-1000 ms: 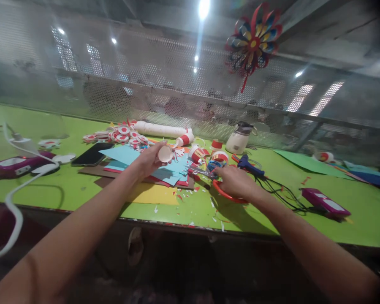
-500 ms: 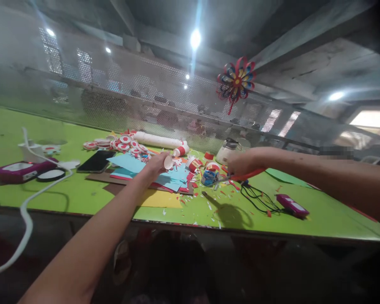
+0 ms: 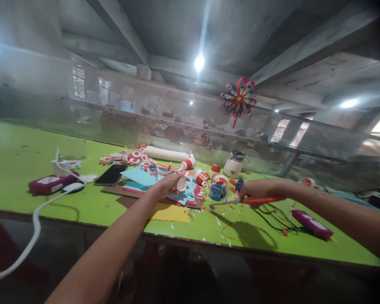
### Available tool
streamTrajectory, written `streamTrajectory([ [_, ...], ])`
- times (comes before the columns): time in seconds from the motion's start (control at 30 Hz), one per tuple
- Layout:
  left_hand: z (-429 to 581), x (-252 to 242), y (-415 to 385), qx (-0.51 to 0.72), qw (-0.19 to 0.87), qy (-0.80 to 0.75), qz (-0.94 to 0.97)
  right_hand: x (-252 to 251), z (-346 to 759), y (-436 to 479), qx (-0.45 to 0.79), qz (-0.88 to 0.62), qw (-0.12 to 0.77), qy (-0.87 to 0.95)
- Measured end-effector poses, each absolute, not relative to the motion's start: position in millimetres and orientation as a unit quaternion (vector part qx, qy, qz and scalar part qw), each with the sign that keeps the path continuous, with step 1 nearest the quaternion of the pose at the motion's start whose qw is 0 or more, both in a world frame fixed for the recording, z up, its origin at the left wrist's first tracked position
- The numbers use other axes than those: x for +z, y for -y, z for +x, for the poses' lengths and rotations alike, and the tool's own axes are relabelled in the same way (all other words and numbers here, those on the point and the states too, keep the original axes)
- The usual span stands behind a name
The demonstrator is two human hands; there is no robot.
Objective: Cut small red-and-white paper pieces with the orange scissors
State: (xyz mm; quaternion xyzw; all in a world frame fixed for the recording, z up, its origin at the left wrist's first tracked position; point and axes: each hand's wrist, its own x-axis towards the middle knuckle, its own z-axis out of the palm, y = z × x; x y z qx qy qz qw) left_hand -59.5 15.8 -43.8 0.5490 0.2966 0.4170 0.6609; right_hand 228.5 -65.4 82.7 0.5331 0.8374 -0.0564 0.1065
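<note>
My left hand is closed around a small white paper cup, held over a pile of blue, red and yellow paper sheets. My right hand grips red-handled scissors a little above the green table, blades pointing left toward a blue tape roll. Paper scraps lie scattered between the two hands.
A black phone, a stack of white cups lying on its side, red-and-white paper discs and a white jug sit further back. Magenta devices lie left and right, with cables. A perforated mesh screen with a paper pinwheel stands behind.
My right hand picked the scissors off the table, swung up to the right, and now holds them lower and level. The view tilted up. My left hand kept the cup.
</note>
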Motion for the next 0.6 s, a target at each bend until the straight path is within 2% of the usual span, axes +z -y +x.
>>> streamTrajectory([
  [0.13,-60,-44,-18,0.419,0.674,-0.287,0.537,43,231,66,-0.046,0.514,0.075,-0.854],
  [0.37,-58,-49,-20,0.403,0.692,-0.3,0.518,-26,224,53,-0.015,0.572,-0.015,-0.82],
  [0.6,-58,-48,-19,0.395,0.719,-0.304,0.483,-38,216,55,0.013,0.567,-0.014,-0.823],
])
